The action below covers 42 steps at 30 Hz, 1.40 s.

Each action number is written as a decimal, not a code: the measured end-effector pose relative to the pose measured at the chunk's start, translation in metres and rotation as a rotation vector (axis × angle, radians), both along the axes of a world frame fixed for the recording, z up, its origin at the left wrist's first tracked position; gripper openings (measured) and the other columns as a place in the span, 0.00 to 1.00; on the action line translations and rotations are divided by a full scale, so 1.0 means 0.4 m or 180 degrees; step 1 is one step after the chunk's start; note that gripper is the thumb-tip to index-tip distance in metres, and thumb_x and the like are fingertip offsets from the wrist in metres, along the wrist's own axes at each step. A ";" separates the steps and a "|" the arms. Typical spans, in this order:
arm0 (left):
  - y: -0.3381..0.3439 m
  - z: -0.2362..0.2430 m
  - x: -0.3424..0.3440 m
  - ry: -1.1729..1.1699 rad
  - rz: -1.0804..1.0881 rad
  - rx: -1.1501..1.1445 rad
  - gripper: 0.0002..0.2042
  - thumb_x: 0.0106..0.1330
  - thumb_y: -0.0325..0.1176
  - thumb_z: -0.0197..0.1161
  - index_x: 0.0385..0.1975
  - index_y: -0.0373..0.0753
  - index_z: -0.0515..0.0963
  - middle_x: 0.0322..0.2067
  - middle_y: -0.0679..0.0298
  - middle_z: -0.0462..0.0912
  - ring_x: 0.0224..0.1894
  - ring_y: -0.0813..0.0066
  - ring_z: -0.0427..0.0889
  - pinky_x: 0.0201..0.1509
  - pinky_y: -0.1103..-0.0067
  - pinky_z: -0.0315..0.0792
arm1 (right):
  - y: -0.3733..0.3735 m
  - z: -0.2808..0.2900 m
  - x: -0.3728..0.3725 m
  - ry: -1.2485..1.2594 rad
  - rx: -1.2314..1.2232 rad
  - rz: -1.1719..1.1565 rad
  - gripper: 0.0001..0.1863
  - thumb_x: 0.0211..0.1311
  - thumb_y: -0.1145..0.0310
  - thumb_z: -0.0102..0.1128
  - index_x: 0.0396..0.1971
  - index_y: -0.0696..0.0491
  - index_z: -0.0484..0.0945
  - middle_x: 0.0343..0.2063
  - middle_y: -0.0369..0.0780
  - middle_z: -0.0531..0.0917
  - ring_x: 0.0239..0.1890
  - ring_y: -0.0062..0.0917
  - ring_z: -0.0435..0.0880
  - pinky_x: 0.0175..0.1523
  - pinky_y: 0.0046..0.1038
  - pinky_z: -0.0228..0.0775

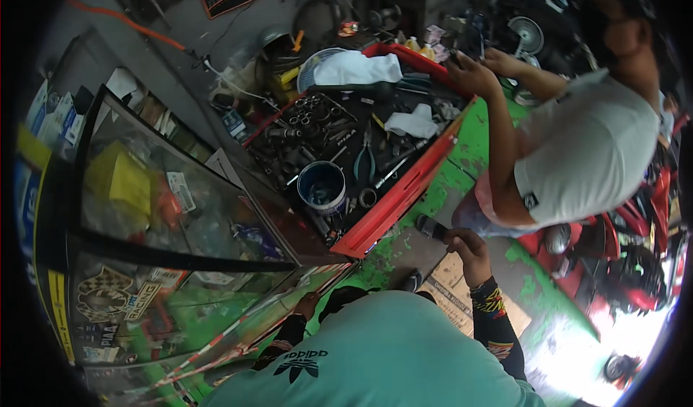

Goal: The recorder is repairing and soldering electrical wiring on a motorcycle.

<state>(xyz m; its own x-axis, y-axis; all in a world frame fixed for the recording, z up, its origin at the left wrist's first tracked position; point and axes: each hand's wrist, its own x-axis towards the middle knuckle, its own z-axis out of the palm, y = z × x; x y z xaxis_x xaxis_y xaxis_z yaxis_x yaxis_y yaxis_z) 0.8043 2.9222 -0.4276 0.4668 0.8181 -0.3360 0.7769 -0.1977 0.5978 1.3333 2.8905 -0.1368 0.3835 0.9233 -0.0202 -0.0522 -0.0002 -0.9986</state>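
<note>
My right hand (469, 252), below a black printed sleeve, hangs beside the front corner of a red tool tray (404, 205). Its fingers are curled together; whatever they may hold is too small and dark to make out. Low by the glass display case (180, 262) is my left hand (309, 304), partly in shadow, its fingers unclear. Inside the tray lie teal-handled pliers (365, 160), several sockets and wrenches (314, 112), and a crumpled white cloth (413, 122). A blue-and-white bucket (322, 190) with dark contents stands at the tray's near end.
At right, a co-worker in a pale T-shirt (585, 147) leans over the tray's far corner, hands (480, 75) raised. Cardboard (451, 291) lies on the green floor. Red motorcycle parts (635, 219) line the right side. White fabric (357, 67) rests by a fan grille at the back.
</note>
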 end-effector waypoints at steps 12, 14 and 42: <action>-0.048 0.082 0.097 0.0778 0.1299 -0.1797 0.27 0.71 0.58 0.51 0.67 0.56 0.70 0.68 0.50 0.66 0.64 0.49 0.72 0.67 0.66 0.68 | 0.328 0.134 -0.034 -0.3003 0.0856 0.1153 0.31 0.56 0.67 0.71 0.62 0.52 0.75 0.65 0.47 0.71 0.69 0.47 0.65 0.72 0.44 0.56; -0.017 0.065 0.089 0.0770 0.0917 -0.1411 0.35 0.66 0.61 0.57 0.67 0.44 0.70 0.66 0.47 0.70 0.63 0.51 0.74 0.66 0.67 0.68 | 0.348 0.134 -0.052 -0.2965 0.0907 0.1241 0.32 0.58 0.62 0.70 0.63 0.51 0.73 0.68 0.47 0.68 0.71 0.46 0.63 0.72 0.48 0.54; 0.002 -0.018 0.190 0.0627 0.1617 -0.1142 0.39 0.56 0.55 0.70 0.62 0.34 0.70 0.55 0.47 0.79 0.56 0.54 0.79 0.58 0.65 0.73 | 0.351 0.204 0.178 -0.1565 0.0555 0.1024 0.19 0.66 0.70 0.63 0.55 0.56 0.78 0.50 0.46 0.82 0.54 0.37 0.81 0.60 0.33 0.69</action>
<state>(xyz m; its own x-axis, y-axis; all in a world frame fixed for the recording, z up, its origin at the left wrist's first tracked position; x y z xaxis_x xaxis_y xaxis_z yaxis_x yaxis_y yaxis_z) 0.8804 2.9231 -0.4347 -0.0467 0.7417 -0.6691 0.8229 0.4083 0.3952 1.4045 3.0309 -0.0550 0.0109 0.9681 0.2502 0.3904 0.2262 -0.8924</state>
